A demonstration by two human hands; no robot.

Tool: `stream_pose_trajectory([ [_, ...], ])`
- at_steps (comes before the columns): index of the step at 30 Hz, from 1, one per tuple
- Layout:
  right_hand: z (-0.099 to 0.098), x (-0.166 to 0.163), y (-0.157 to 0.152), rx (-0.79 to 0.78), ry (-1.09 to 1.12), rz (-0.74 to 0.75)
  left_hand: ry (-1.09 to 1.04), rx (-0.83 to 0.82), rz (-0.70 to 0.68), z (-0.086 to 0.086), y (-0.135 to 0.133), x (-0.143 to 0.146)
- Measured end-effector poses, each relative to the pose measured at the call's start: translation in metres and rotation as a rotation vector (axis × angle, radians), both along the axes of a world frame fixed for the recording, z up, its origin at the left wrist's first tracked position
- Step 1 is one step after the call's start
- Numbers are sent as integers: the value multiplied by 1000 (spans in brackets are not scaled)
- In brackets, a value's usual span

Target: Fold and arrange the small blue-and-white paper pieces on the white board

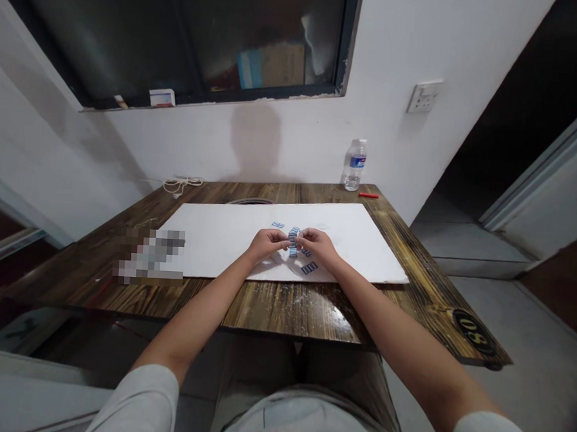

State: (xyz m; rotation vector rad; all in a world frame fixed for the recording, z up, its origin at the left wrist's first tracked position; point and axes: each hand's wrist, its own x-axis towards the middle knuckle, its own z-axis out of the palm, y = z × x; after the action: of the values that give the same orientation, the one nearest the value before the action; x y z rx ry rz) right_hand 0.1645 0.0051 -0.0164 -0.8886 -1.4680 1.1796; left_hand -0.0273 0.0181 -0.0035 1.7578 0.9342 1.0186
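Both my hands meet over a white board [219, 238] lying on a wooden table [283, 309]. My left hand [266, 242] and my right hand [320, 245] are closed in pinches on a small blue-and-white striped piece [293, 240] held between them. Several more such pieces lie on the board: one [309, 267] just below my right hand, another [278, 225] a little farther back. The fingertips hide part of the held piece.
A water bottle [355, 164] and a red pen [368, 195] stand at the table's far right by the wall. A white cord [181, 184] lies at the far left. A blurred object [151, 255] sits at the board's left edge. An open doorway is to the right.
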Motion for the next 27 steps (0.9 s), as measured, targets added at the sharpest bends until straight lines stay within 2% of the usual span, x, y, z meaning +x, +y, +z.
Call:
stream_pose_trajectory([
  [5,1,4,6,29,-61,7,22,37,50,-1,2,-1],
  [8,7,21,14,37,-135,-72,-12,31,97,-4,6,-2],
  [12,17,62,23,39,-517,-150,-80,-5,183,-10,12,-3],
  [15,18,87,25,-80,-859,-74,-119,-29,219,-13,16,-4],
  [19,13,93,25,-107,-1098,-16,-172,-39,235,-14,18,-4],
  [23,12,89,24,-72,-1189,3,-184,-42,258,-14,19,-4],
  [27,15,90,26,11,-1092,2,-173,-46,262,-14,19,-5],
])
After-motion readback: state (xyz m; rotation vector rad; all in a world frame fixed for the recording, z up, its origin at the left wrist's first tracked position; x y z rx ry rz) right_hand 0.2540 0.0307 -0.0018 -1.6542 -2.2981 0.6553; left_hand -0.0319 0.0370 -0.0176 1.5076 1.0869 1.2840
